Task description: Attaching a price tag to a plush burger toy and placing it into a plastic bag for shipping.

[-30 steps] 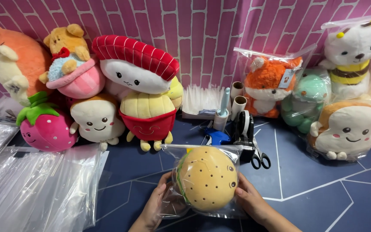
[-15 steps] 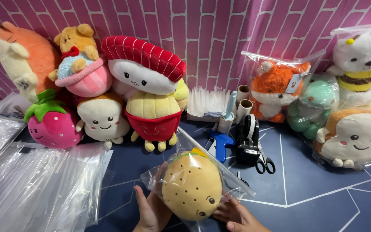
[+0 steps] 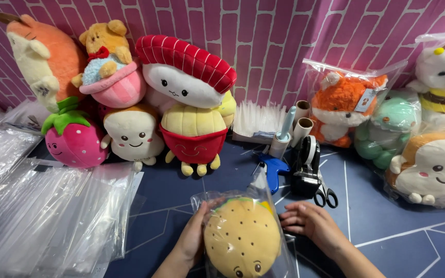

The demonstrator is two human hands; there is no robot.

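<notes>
1. At the near edge of the desk (image 3: 387, 226), in our one head view, a burger plush (image 3: 242, 238) lies face up inside a clear plastic bag (image 3: 256, 188).
2. Our left hand (image 3: 194, 238) presses flat against the bag's left side, fingers wrapped along the plush; our right hand (image 3: 310, 222) rests spread on the desk just beside the bag's right edge, touching the film but clamped on nothing. The two hands are apart, with the plush between them.
3. We judge the step in hand to be settling the plush into its bag. The open neck points toward the far edge, so the next move seems to call for gathering that loose film and closing it.
4. The plush is a rounded tan dome, dotted with brown seed marks, with a green and yellow band at its rim. It looks soft and springy. The bag is thin, glossy and wrinkled.
5. Toward the left edge lies a slippery stack of empty clear bags (image 3: 42, 216).
6. Near the middle stand a blue tagging gun (image 3: 274, 170), a black tape dispenser (image 3: 306, 172) and black-handled scissors (image 3: 325, 194), all hard plastic and metal.
7. Along the far edge, fuzzy unbagged plush toys (image 3: 181, 103) sit at the left and bagged plush toys (image 3: 387, 128) at the right.
</notes>
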